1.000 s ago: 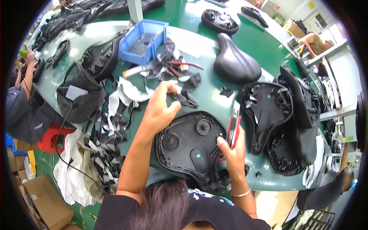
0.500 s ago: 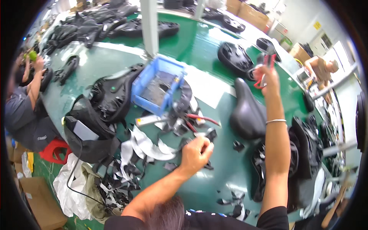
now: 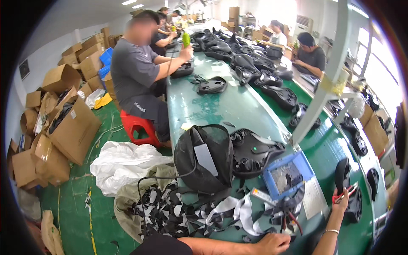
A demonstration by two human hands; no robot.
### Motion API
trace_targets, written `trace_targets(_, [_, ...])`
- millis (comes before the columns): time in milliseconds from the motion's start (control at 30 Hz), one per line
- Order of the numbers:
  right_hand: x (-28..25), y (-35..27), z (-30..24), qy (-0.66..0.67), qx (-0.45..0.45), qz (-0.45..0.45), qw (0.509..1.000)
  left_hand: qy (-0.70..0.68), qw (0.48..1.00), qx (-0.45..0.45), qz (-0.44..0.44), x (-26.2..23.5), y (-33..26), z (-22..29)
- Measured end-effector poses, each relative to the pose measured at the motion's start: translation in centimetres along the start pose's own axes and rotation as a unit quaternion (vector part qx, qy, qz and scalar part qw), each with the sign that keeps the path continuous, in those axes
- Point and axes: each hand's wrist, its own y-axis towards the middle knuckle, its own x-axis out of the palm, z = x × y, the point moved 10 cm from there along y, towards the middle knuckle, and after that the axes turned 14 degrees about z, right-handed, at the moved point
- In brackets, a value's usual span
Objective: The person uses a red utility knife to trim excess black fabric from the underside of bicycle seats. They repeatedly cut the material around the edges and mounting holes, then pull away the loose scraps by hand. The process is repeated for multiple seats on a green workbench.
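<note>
My left hand (image 3: 274, 244) is closed low on the table among dark and pale scraps; what its fingers hold, if anything, is hidden. My right hand (image 3: 339, 203) reaches forward at the right, closed on red-handled scissors (image 3: 345, 194). Just beyond it a black bicycle saddle (image 3: 341, 173) stands tilted; I cannot tell whether the hand touches it. Another saddle, underside up (image 3: 354, 207), lies beside the hand. Between my hands and the blue bin (image 3: 309, 165), a red-handled tool (image 3: 293, 221) rests beside curled white strips (image 3: 244, 214).
A black bag-like cover (image 3: 204, 178) and an upturned saddle (image 3: 255, 148) occupy the near table. Scraps fill an open sack (image 3: 127, 212) at the table edge. A white post (image 3: 318, 102) rises at right. A co-worker (image 3: 138, 68) sits at left on a red stool (image 3: 138, 127); cardboard boxes (image 3: 74, 131) stand behind.
My view has swung left and up, bringing the seated co-worker and boxes into sight. Both hands now appear lower right. The right hand still grips the scissors; the left stays closed.
</note>
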Motion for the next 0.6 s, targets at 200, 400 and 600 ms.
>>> trace_targets(200, [0.2,-31.4,-2.4,-0.096,-0.008,-0.059,0.994,-0.127,0.980,0.075,0.133,-4.0,2.8,2.5])
trace_targets(400, [-9.6,-47.8,0.8,-0.407,-0.033,-0.049,0.912,-0.249,0.924,-0.286,-0.050,-3.7,2.2,-2.0])
trace_targets(600, [-17.3,-53.8,1.1,-0.439,-0.020,-0.035,0.898,-0.047,0.959,-0.264,-0.094,-4.2,-3.4,0.7])
